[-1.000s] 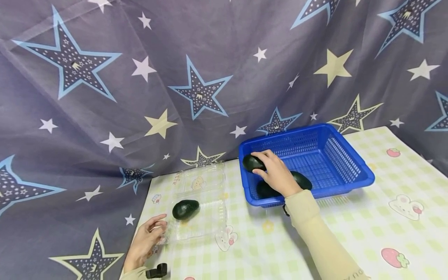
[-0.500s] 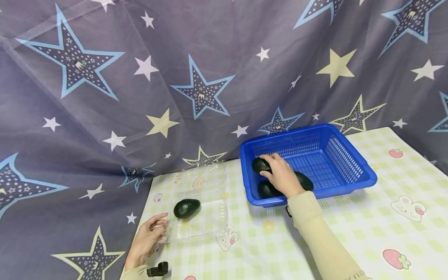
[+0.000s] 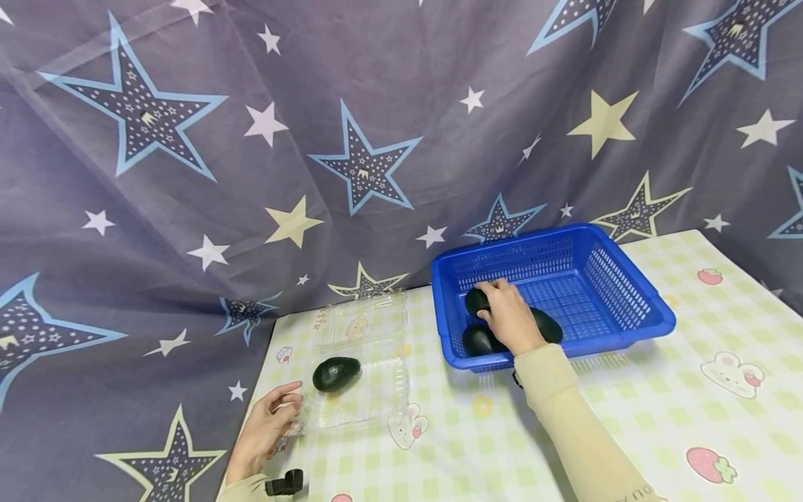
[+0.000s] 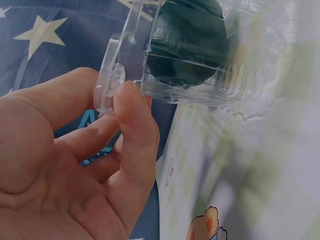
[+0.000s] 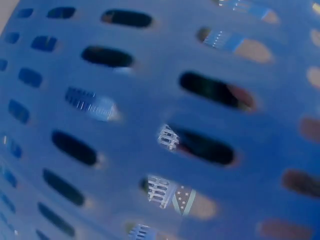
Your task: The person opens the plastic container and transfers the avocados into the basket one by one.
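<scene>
My right hand (image 3: 511, 315) reaches into a blue plastic basket (image 3: 627, 341) and grips a dark green avocado (image 3: 475, 301) by its side. Two more avocados lie close by in the basket: one (image 3: 479, 340) near the front left corner, another (image 3: 547, 325) partly behind the wrist. In the right wrist view the slotted basket wall (image 5: 135, 115) fills the picture and hides most of the hand. My left hand (image 3: 266, 425) pinches the edge of a clear plastic clamshell box (image 4: 107, 80) between thumb and finger. One avocado (image 3: 337, 374) lies inside the near half of the box.
The clamshell's lid half (image 3: 370, 321) lies opened flat toward the back. A checked tablecloth (image 3: 477, 446) covers the table, and a grey star-patterned curtain (image 3: 376, 70) hangs right behind it. The basket stands at the table's back edge.
My right hand has moved the avocado from the basket's left rim rightward and lower, in beside the other avocados. The left hand keeps its place at the clamshell box.
</scene>
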The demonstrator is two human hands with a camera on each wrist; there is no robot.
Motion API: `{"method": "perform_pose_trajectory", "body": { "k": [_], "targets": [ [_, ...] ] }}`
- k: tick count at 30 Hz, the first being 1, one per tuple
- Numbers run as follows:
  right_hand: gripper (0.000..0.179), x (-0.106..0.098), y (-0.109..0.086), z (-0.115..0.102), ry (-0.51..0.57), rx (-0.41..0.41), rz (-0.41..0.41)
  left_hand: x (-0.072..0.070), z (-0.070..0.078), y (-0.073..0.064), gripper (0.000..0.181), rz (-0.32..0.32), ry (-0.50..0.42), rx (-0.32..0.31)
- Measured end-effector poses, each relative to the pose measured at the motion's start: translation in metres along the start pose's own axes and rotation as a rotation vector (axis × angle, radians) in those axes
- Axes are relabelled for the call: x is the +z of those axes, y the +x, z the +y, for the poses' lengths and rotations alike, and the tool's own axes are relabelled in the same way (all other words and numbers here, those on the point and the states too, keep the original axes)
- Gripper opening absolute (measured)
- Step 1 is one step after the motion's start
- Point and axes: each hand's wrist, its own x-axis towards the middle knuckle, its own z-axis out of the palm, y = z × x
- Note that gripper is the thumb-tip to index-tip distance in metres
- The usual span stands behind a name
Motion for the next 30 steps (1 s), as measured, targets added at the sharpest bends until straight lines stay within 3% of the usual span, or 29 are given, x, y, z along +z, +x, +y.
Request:
{"method": "perform_pose_trajectory", "body": {
  "k": [8,20,26,30],
  "targets": [
    [0.026,0.001,-0.005,0.005,-0.065,-0.002,-0.059,0.002,0.001,-0.001,0.053,-0.006,0.013,-0.015],
    [0.021,-0.002,-0.006,0.000,-0.078,0.101,-0.158,0.002,0.001,-0.001,0.052,0.003,0.010,-0.014],
    [0.025,-0.002,-0.010,-0.003,-0.028,0.115,-0.157,0.001,0.000,0.000,0.051,-0.001,-0.003,-0.025],
    [0.029,-0.001,-0.008,-0.009,-0.009,0.082,-0.131,-0.001,0.000,0.000,0.052,-0.006,-0.004,-0.036]
  ]
}}
